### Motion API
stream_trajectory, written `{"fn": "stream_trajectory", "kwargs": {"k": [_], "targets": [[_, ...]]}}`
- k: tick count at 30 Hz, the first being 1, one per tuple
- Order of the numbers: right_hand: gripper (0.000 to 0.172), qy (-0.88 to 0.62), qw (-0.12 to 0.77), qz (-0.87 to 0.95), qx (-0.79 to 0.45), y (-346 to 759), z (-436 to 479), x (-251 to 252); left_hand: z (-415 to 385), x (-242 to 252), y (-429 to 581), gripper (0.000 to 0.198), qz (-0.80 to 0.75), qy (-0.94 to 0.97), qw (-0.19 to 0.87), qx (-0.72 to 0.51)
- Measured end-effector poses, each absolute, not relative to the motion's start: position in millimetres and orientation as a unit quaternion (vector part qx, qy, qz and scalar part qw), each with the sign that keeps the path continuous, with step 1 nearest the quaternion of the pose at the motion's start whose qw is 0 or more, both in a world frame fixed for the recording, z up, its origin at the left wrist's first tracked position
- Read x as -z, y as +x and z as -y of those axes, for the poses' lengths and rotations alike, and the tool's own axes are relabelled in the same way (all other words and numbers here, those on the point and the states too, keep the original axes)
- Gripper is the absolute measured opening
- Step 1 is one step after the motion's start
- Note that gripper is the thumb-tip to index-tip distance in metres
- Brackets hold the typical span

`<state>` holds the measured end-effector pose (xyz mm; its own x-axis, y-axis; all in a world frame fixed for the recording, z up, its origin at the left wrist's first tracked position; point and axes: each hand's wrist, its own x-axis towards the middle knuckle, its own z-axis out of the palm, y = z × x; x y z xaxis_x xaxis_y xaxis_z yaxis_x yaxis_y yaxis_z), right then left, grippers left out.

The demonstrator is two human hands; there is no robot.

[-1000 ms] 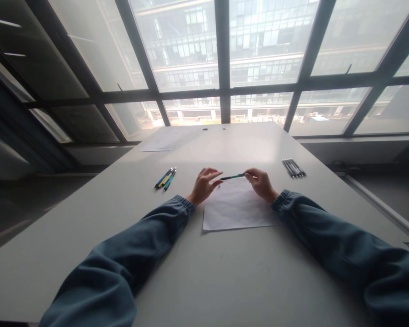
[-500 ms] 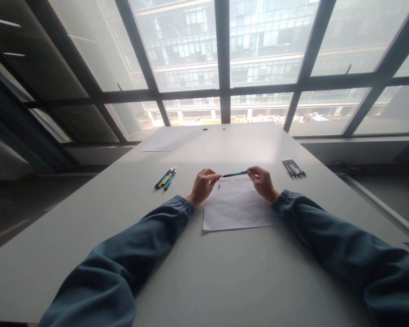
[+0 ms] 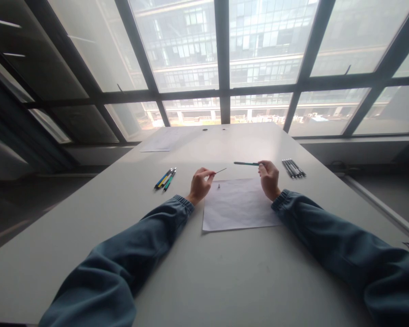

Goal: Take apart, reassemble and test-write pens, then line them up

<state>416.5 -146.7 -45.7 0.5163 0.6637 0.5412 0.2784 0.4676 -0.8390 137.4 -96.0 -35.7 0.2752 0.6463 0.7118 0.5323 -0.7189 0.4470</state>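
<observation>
My left hand pinches one end of a thin dark rod that looks like a pen refill, whose free end points right and slightly up. Between the fingertips of my right hand is a green and black pen barrel, held level with its free end toward the left. A gap separates the rod from the barrel. Both hands hover around the far part of a white paper sheet. On that sheet, close to my left hand, lies a tiny greyish piece, perhaps the pen's tip.
Several coloured pens lie together left of my hands. To the right is a row of several grey-black pens or similar sticks. More paper rests at the far left of the white table, near the windows.
The thin rod has come out of the pen barrel. My right hand has moved right and slightly away with the barrel, while my left hand stays almost in place with the rod.
</observation>
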Motion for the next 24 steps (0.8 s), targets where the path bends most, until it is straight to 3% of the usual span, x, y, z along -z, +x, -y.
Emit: {"fn": "stream_trajectory", "kwargs": {"k": [5, 16, 24], "targets": [[0.019, -0.507, 0.707, 0.464, -0.164, 418, 144, 48, 94, 36, 138, 0.012, -0.394, 0.777, 0.090, -0.483], [0.019, -0.465, 0.574, 0.618, -0.269, 406, 157, 45, 89, 41, 138, 0.016, -0.397, 0.791, 0.087, -0.458], [0.021, -0.476, 0.527, 0.661, -0.242, 404, 156, 47, 90, 42, 138, 0.016, -0.394, 0.798, 0.091, -0.448]]}}
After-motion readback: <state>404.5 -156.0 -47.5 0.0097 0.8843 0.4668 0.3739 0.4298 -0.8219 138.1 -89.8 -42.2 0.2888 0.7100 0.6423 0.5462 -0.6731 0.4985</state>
